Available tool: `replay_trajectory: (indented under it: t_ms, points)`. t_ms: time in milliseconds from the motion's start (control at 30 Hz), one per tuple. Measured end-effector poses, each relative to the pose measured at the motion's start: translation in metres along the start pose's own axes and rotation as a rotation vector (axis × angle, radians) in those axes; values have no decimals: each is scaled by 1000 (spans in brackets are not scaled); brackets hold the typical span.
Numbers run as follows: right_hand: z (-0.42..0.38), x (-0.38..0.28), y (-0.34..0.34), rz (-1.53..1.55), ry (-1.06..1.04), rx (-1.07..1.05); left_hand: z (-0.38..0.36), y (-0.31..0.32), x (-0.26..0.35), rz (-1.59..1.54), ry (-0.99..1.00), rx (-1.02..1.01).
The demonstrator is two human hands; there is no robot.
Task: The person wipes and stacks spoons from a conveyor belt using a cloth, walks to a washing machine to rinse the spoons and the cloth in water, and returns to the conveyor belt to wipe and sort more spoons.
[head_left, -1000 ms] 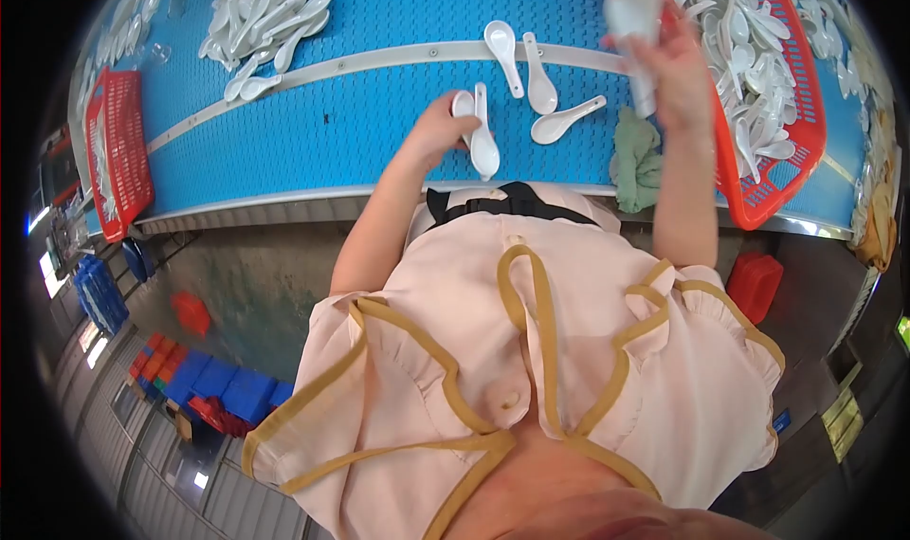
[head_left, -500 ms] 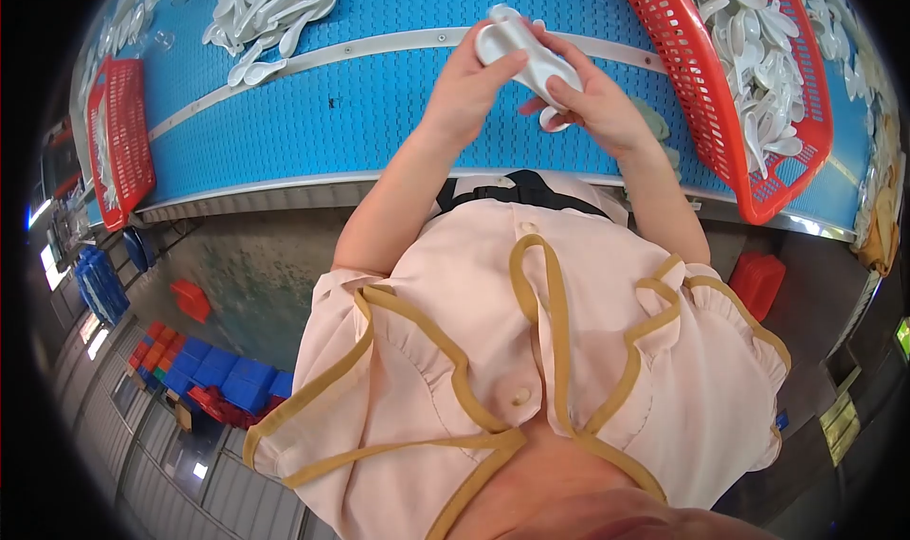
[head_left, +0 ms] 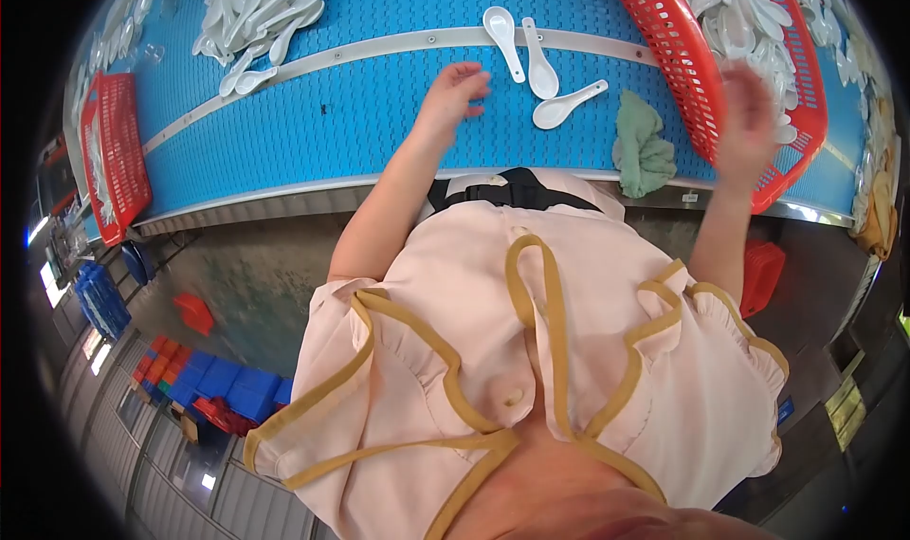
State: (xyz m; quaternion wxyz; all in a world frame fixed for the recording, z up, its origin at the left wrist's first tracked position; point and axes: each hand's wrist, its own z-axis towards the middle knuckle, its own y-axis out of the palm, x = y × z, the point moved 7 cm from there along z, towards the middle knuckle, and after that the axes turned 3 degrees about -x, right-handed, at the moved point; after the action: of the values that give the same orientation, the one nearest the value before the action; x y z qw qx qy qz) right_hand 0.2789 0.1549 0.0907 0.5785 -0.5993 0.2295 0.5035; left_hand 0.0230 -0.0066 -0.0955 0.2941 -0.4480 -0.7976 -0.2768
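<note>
My left hand (head_left: 455, 99) hovers over the blue belt (head_left: 370, 113), its fingers loosely bent and apart, with nothing in them. To its right, three white spoons lie separately: one upper spoon (head_left: 502, 39) with its bowl toward the far side, a middle spoon (head_left: 541, 66) with its bowl toward me, and a slanted spoon (head_left: 569, 105) nearest me. My right hand (head_left: 749, 113) is over the near part of the red basket (head_left: 668, 42), which holds many white spoons (head_left: 735, 33). Motion smears its fingers, so I cannot make out whether they hold anything.
A green cloth (head_left: 643, 144) lies near the belt's front edge. At the far left is a pile of white spoons (head_left: 256, 14). Another red basket (head_left: 116, 151) stands at the left end. A metal strip (head_left: 379, 47) runs along the belt.
Both hands held white spoons together in front of me; now they are apart. My right hand has moved right to the basket, and the three spoons and the cloth show fully.
</note>
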Motion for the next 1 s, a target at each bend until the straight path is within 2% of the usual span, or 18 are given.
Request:
replay_trajectory:
  t_ms: [33, 67, 100, 167, 267, 333, 367, 433, 533, 600, 633, 700, 733, 767, 833, 900, 967, 1000]
  points:
    - [-23, 24, 28, -69, 144, -284, -1, 5, -8, 14, -75, -46]
    - [-43, 38, 47, -307, -2, -435, 0, 8, -9, 12, -74, -44]
    - [-65, 59, 59, -547, -19, -442, 1, 14, -11, 11, -107, -89]
    - [-107, 125, 59, -696, 104, -418, 4, 24, -12, 9, -128, -132]
    - [-106, 141, 52, -600, 250, -437, 10, 32, -12, 2, -163, -168]
    - [-85, 113, 48, -117, 274, -253, 16, 37, -13, -96, -151, -220]
    - [-75, 100, 52, -114, 274, -240, 19, 37, -13, -85, -148, -227]
    - [-53, 56, 70, 3, -7, -211, 23, 31, -11, -132, -109, -191]
    - [-35, 44, 123, -139, -97, -339, 26, 17, -16, -65, -113, -103]
    - [-45, 49, 172, -430, -429, -452, 24, 10, -17, -65, -96, -76]
    - [-51, 57, 181, -422, -439, -459, 22, 4, -16, -69, -85, -51]
    - [-61, 70, 199, -659, -468, -520, 14, -6, -14, -70, -70, -19]
    - [-59, 69, 195, -609, -513, -459, 11, -10, -13, -63, -59, -2]
    - [-59, 72, 195, -606, -517, -475, 8, -14, -12, -75, -65, 6]
    - [-51, 86, 190, -627, -252, -544, 3, -24, 2, 66, 35, 36]
    - [-44, 74, 184, -575, -302, -508, -3, -31, 12, 74, 56, 78]
    - [-36, 81, 186, -384, -148, -631, -6, -33, 29, 174, 157, 62]
    - [-31, 85, 185, -276, -165, -722, -10, -32, 38, 194, 194, 67]
